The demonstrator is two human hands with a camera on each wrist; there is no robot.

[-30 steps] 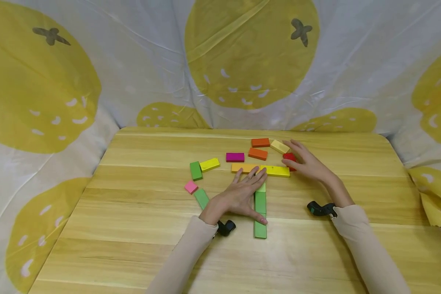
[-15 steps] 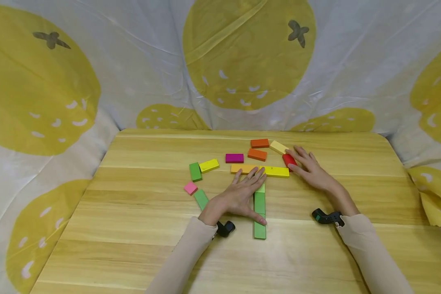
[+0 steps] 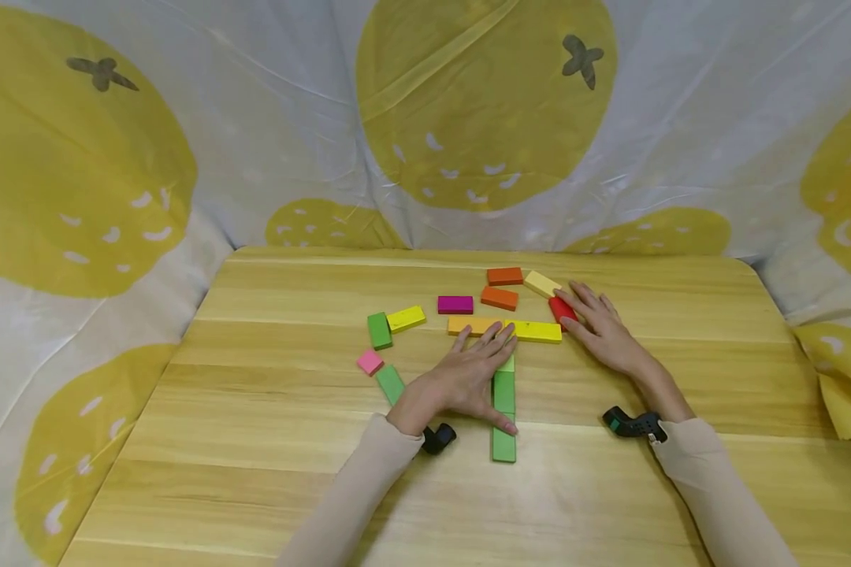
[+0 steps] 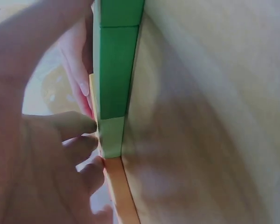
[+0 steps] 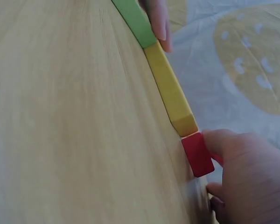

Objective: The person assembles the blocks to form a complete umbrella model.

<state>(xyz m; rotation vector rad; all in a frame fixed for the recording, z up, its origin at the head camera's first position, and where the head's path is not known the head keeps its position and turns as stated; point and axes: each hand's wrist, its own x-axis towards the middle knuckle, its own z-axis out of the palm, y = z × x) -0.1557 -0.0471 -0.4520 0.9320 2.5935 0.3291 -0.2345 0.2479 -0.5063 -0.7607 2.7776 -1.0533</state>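
My left hand (image 3: 464, 382) rests with fingers spread across a row of blocks. Its fingertips touch the orange-yellow block (image 3: 470, 325) and the yellow block (image 3: 536, 332), and its thumb lies on a green block (image 3: 503, 447). A light green block (image 4: 113, 136) and another green block (image 3: 503, 391) complete this T-shaped row. At the right end of the yellow block, my right hand (image 3: 605, 331) pinches a red block (image 3: 561, 312) between thumb and fingers. In the right wrist view, the red block's near end sits against the yellow block's end.
Beyond the row lie a magenta block (image 3: 455, 305), two orange-red blocks, one at the back (image 3: 505, 276), and a pale yellow block (image 3: 542, 284). To the left are a yellow block (image 3: 406, 318), green blocks (image 3: 379, 331) and a pink block (image 3: 370, 362). A patterned cloth (image 3: 461, 228) hangs behind.
My right hand has shifted right and toward me, uncovering more of the red block, which now lies more slanted. My left hand has stayed in place.
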